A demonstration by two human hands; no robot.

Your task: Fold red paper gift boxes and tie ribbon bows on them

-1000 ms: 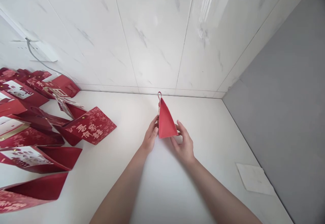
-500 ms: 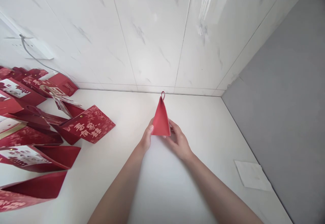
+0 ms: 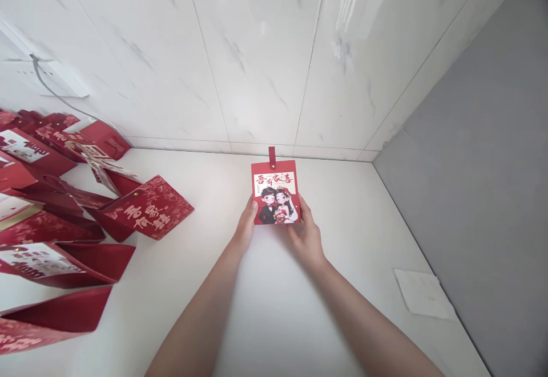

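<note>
A red wedding gift box is held up in front of me, its printed face towards the camera. The face carries a cartoon couple under large red lettering, and a strap loop with a brass-coloured stud rises from its top edge. My left hand grips the left edge, thumb along the side. My right hand closes on the right edge and lower corner, some fingers hidden behind the box. To the left, a red box with gold lettering stands nearest to the hands.
Several more red boxes crowd the left of the white tabletop. A grey cable runs down the marbled tile wall behind. At right lie a white sheet and a grey panel.
Between my hands the box has turned from its open triangular side to its printed face. Both hands stay in nearly the same place.
</note>
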